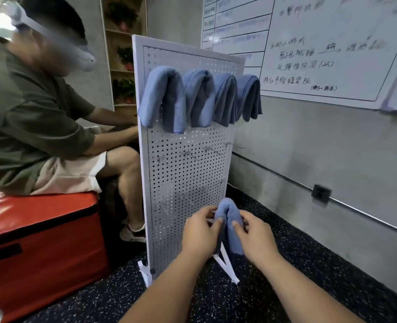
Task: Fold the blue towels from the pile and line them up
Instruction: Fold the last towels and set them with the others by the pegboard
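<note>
A folded blue towel [229, 220] hangs doubled over in front of the lower right part of a white pegboard [188, 164]. My left hand [201, 231] pinches its left side and my right hand [254, 236] pinches its right side. Whether it rests on a hook is hidden by the towel. Several folded blue towels [199, 99] hang side by side in a row on hooks near the pegboard's top. Bare metal hooks [210, 150] stick out at mid height and lower down.
A person in a green shirt [29, 117] sits on a red padded box [39, 248] left of the pegboard. A whiteboard [321, 43] hangs on the grey wall at right. The floor [286, 264] is dark and speckled. The pegboard's white feet [227, 264] stand below my hands.
</note>
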`<state>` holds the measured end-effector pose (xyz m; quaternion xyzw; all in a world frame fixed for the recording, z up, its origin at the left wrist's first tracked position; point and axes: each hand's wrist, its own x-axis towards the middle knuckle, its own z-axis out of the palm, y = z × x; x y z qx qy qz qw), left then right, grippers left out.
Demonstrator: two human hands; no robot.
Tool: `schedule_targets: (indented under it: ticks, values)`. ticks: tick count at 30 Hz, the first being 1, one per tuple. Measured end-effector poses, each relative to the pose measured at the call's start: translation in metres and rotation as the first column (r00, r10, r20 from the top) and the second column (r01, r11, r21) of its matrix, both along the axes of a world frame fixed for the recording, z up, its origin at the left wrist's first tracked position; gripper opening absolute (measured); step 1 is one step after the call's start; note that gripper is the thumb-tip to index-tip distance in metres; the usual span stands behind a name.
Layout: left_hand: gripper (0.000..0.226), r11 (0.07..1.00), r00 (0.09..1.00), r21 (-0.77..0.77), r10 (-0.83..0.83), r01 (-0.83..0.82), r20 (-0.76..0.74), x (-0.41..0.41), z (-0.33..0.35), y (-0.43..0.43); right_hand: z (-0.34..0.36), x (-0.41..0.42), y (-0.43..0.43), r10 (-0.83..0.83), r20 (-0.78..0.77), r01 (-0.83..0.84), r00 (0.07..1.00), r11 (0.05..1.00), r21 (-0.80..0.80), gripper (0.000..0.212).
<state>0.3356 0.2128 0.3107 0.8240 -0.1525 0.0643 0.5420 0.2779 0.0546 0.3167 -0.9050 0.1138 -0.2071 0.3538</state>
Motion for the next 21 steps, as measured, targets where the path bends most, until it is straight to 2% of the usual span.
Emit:
schedule_targets:
  ticks: [4, 10, 16, 21]
  values:
    - [0.028, 0.998, 0.994, 0.064, 0.004, -0.011, 0.113, 0.024, 0.048, -0.022, 0.034, 0.027, -0.024, -0.021, 0.067, 0.024, 0.998, 0.998, -0.05, 0.026]
    - [0.03, 0.984, 0.949, 0.172, -0.007, -0.05, 0.315, 0.063, 0.107, -0.058, 0.082, 0.07, -0.063, -0.114, 0.17, 0.133, 0.979, 0.986, -0.105, 0.021]
    - [0.02, 0.977, 0.917, 0.198, -0.006, -0.079, 0.4, 0.105, 0.14, -0.089, 0.12, 0.112, -0.104, -0.155, 0.196, 0.195, 0.968, 0.96, -0.203, 0.024]
    - [0.018, 0.97, 0.883, 0.213, 0.004, -0.117, 0.469, 0.136, 0.151, -0.11, 0.133, 0.147, -0.132, -0.171, 0.256, 0.229, 0.951, 0.949, -0.217, 0.021]
